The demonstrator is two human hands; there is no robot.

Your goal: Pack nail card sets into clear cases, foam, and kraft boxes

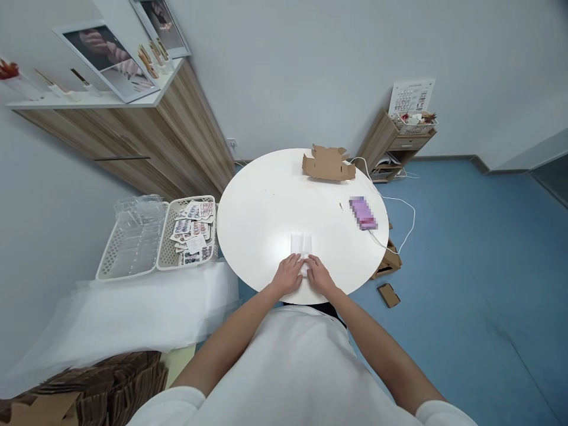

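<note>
Head view: nine-o'clock baskets hold cards, clear plastic; white wrap juts toward twelve beneath left fingers and right fingers, grip unclear

White folded sheet, thin, partly hidden under the left hand and the right hand, its layers unclear; purple rectangular object, obscured by pixelation; small dark speck on the white oval table, too small to identify. Brown cardboard box, partly hidden below the table's rim; printed white cards in the white perforated plastic basket, overlapping, their markings illegible. Stacked brown cardboard, cut off by the bottom edge; upper framed photograph, cut off by the top edge; red objects, cut off at left.
</note>
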